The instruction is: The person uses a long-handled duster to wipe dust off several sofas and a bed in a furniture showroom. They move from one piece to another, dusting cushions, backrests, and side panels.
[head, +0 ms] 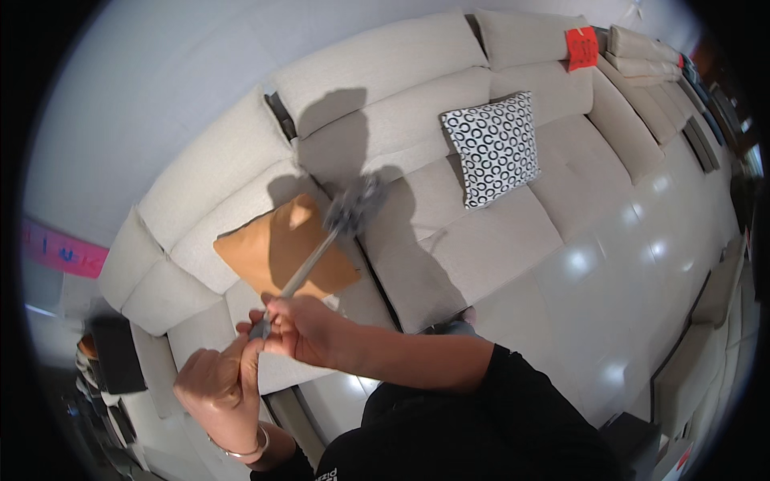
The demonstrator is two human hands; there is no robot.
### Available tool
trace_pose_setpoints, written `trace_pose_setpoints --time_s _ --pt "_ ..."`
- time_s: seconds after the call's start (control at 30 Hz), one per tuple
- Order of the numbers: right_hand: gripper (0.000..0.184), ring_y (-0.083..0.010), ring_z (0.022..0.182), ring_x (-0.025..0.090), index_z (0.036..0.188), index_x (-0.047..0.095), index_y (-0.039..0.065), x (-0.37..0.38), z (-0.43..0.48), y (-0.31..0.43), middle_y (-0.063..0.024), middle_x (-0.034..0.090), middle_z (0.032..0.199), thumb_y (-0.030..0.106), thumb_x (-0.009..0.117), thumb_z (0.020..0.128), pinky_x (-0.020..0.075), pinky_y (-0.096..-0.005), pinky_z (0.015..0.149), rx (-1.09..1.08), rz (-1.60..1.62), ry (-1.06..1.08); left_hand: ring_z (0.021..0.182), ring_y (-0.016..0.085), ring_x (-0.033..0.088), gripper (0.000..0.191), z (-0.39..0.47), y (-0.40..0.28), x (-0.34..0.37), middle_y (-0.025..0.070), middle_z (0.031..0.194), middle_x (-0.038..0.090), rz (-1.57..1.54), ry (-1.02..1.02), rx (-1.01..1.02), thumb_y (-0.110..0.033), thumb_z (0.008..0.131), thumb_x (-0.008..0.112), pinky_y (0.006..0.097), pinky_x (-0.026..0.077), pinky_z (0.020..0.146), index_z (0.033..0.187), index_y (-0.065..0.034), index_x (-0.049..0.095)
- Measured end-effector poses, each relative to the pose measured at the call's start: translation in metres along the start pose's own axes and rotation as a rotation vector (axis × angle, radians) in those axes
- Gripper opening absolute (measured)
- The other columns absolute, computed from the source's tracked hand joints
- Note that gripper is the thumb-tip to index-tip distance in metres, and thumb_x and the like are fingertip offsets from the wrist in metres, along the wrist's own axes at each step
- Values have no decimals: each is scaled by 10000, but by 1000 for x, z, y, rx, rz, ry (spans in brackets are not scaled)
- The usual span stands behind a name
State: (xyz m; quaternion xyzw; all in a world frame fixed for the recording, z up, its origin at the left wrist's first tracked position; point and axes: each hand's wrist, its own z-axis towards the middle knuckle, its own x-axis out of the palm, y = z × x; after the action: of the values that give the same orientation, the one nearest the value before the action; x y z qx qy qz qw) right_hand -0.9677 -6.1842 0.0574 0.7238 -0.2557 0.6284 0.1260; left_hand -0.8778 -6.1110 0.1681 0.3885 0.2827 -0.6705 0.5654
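Observation:
A duster with a fluffy grey head point(356, 206) points up and away from me, its head blurred over the beige fabric sofa point(481, 240). My right hand point(304, 330) is wrapped around its pale handle point(308, 264). Lower down, my left hand point(219, 385), with a bangle at the wrist, grips the grey butt end of the same handle. Behind the duster an orange cushion point(252, 249) leans on the sofa's left section, partly in shadow. Whether the duster touches the sofa or cushion, I cannot tell.
A black-and-white patterned cushion point(496, 150) rests on the right part of the sofa. A red tag with writing point(582, 48) hangs on the backrest. Glossy floor tiles point(559, 312) run along the front. More sofas point(692, 373) stand at the right, and a dark box-like object point(117, 355) at the left.

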Motion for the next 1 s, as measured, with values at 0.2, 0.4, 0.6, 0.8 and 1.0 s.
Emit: trace_pose_setpoints --time_s 0.2,0.4,0.6,0.8,1.0 --pt "142 -224 967 562 946 423 24 -49 -14 -8 -81 501 902 155 384 984 508 -366 919 21 137 -91 436 254 397 138 -7 -24 23 77 490 430 -131 145 49 -157 698 744 351 310 422 673 -64 645" --pt "248 -185 898 584 941 471 19 -44 -40 -16 -69 539 878 261 436 984 520 -301 831 -145 183 -85 426 251 399 116 5 -44 17 104 480 449 -249 203 119 -34 665 714 347 289 428 616 -14 610" --pt "297 -195 990 569 982 457 -15 -10 -68 -24 -83 527 934 279 417 989 494 -311 926 -266 226 -102 422 204 371 76 18 -36 8 76 481 437 -551 60 234 9 681 631 322 255 453 618 3 587" --pt "299 -200 1085 544 1067 423 -36 13 -94 -11 -110 522 1081 253 397 995 460 -322 1000 -312 110 -20 584 132 506 144 13 9 8 90 607 566 -665 200 -179 -27 819 587 255 423 622 701 47 622" --pt "288 -263 834 640 840 550 -29 -103 -118 70 -154 630 911 225 469 948 526 -377 826 -653 -194 -320 523 292 552 131 -14 -94 128 178 618 570 -576 398 -77 -105 838 612 368 408 504 790 0 673"
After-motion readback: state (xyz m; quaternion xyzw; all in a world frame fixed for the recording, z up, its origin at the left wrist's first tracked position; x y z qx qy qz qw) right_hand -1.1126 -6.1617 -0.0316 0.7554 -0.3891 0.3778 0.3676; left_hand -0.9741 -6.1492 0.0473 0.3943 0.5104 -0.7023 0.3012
